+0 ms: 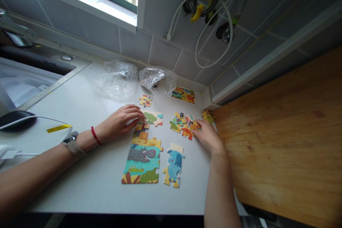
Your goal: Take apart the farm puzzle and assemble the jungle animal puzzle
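A partly joined jigsaw puzzle (143, 160) lies flat on the white counter, showing a grey hippo and a green crocodile. My left hand (128, 118) rests at its upper left edge, fingers stretched out onto the pieces with a green bush. To the right, my right hand (208, 135) reaches into a loose pile of puzzle pieces (184, 124); thumb and forefinger close on a puzzle piece (197, 125) at the pile's right side, with the other fingers partly hidden. A joined blue elephant section (174, 165) lies below the pile. A small group of pieces (145, 100) sits above the puzzle.
Crumpled clear plastic bags (157, 78) and a printed picture card (183, 94) lie toward the tiled wall. More colourful pieces (208, 115) sit by the wooden board (280, 142) at right. A sink (34, 64), a black object (17, 120) and white cables are at left.
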Motion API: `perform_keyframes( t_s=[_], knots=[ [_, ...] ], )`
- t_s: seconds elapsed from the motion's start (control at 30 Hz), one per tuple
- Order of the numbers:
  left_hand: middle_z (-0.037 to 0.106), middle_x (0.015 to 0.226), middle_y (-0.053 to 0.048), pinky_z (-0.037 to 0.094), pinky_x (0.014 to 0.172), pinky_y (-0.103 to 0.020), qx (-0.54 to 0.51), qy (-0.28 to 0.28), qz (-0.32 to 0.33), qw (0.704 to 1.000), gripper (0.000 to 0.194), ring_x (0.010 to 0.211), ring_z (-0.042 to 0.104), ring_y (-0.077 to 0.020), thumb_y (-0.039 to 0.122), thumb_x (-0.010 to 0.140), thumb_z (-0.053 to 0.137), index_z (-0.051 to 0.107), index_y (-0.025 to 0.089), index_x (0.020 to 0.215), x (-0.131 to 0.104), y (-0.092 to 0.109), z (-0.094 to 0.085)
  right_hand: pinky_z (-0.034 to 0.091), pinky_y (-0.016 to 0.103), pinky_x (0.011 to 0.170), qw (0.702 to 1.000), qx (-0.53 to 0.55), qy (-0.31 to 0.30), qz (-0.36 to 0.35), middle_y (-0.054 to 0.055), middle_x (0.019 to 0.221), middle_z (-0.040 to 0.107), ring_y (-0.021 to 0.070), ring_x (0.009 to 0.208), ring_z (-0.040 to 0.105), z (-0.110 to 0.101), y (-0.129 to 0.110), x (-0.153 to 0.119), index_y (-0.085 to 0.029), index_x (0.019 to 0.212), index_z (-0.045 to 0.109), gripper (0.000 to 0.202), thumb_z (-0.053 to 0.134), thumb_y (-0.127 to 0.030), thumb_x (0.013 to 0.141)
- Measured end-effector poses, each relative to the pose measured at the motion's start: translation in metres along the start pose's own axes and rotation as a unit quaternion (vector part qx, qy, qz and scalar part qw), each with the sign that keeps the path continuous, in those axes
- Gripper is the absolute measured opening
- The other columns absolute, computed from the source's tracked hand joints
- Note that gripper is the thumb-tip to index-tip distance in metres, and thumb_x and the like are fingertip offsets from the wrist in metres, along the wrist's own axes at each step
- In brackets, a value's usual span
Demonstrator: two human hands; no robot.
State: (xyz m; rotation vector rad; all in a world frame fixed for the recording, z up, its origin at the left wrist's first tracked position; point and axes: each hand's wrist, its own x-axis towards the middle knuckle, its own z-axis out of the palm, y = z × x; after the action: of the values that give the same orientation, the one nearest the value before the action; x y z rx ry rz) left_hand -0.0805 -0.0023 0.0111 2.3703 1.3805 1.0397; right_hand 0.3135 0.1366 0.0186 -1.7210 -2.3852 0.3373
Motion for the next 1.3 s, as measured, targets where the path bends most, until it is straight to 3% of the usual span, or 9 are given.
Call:
perform_keyframes(
  t_s=[0.27,0.43,0.57,0.67,0.83,0.9,1.03,1.17,1.3],
  knots=[
    [0.075,0.111,-0.008,0.053,0.102,-0.044,-0.004,-0.005,0.001,1.0,0.025,0.114,0.064,-0.0245,0.022,0.103,0.051,0.073,0.023,0.113,0.001,0.007,-0.001,0.054,0.04,0.083,0.998,-0.052,0.045,0.0,0.013,0.107,0.072,0.0307,0.094,0.068,-0.004,-0.013,-0.002,-0.025,0.113,0.077,0.043,0.077,-0.02,0.069],
    [0.075,0.112,-0.008,0.053,0.102,-0.043,-0.012,-0.025,0.006,1.0,0.025,0.115,0.063,-0.025,0.024,0.104,0.05,0.074,0.023,0.113,0.001,0.016,0.001,0.053,0.037,0.078,0.998,-0.007,0.062,0.004,0.009,0.094,0.07,0.0253,0.084,0.065,-0.01,-0.024,0.001,-0.022,0.1,0.077,0.029,0.079,-0.032,0.072],
    [0.075,0.111,-0.008,0.054,0.102,-0.043,-0.016,-0.031,0.011,0.999,0.025,0.115,0.063,-0.0252,0.026,0.104,0.051,0.074,0.024,0.114,0.002,0.019,0.002,0.054,0.036,0.074,0.986,0.142,0.09,-0.013,0.008,0.086,0.072,0.0223,0.077,0.065,-0.019,-0.033,0.006,-0.019,0.089,0.075,0.028,0.07,-0.046,0.083],
    [0.075,0.11,-0.009,0.054,0.101,-0.043,-0.02,-0.026,0.01,0.999,0.026,0.114,0.064,-0.025,0.026,0.105,0.05,0.074,0.024,0.114,0.002,0.02,0.0,0.058,0.037,0.074,0.951,0.296,0.083,-0.033,0.011,0.089,0.077,0.0224,0.077,0.069,-0.021,-0.051,0.006,-0.017,0.093,0.077,0.036,0.071,-0.051,0.084],
    [0.075,0.111,-0.008,0.053,0.102,-0.044,-0.022,-0.031,0.015,0.999,0.024,0.111,0.064,-0.0241,0.026,0.105,0.051,0.074,0.024,0.113,0.004,0.022,-0.001,0.062,0.035,0.073,0.889,0.451,-0.04,-0.067,0.01,0.095,0.08,0.0229,0.082,0.075,0.008,-0.107,-0.01,-0.019,0.099,0.078,0.034,0.079,-0.047,0.082],
    [0.075,0.111,-0.008,0.053,0.103,-0.043,-0.021,-0.033,0.019,0.999,0.023,0.111,0.064,-0.0237,0.026,0.104,0.053,0.074,0.024,0.113,0.004,0.023,0.0,0.062,0.033,0.069,0.882,0.457,-0.072,-0.092,0.009,0.094,0.08,0.022,0.079,0.075,0.024,-0.129,-0.017,-0.019,0.097,0.079,0.028,0.079,-0.043,0.083],
    [0.076,0.111,-0.006,0.053,0.103,-0.041,-0.024,-0.031,0.024,0.999,0.021,0.11,0.065,-0.0227,0.029,0.103,0.056,0.075,0.026,0.111,0.003,0.02,0.002,0.061,0.034,0.082,0.914,0.351,-0.034,-0.201,0.008,0.103,0.077,0.0207,0.092,0.073,0.039,-0.151,-0.024,-0.023,0.099,0.079,0.013,0.073,-0.029,0.089],
    [0.075,0.114,-0.005,0.052,0.104,-0.042,-0.014,-0.034,0.02,0.999,0.02,0.116,0.063,-0.0241,0.034,0.102,0.06,0.077,0.029,0.113,-0.001,0.015,0.003,0.055,0.039,0.1,0.919,0.298,0.004,-0.257,0.007,0.111,0.074,0.0218,0.107,0.069,0.034,-0.147,-0.025,-0.026,0.106,0.079,0.017,0.073,-0.022,0.091],
    [0.072,0.12,-0.004,0.051,0.106,-0.043,-0.014,-0.054,0.029,0.998,0.023,0.122,0.06,-0.0259,0.043,0.098,0.068,0.077,0.036,0.117,-0.003,0.013,0.003,0.056,0.039,0.098,0.927,0.282,0.021,-0.248,0.007,0.111,0.071,0.0217,0.106,0.068,0.029,-0.141,-0.027,-0.027,0.103,0.08,0.014,0.072,-0.022,0.093]
  ],
)
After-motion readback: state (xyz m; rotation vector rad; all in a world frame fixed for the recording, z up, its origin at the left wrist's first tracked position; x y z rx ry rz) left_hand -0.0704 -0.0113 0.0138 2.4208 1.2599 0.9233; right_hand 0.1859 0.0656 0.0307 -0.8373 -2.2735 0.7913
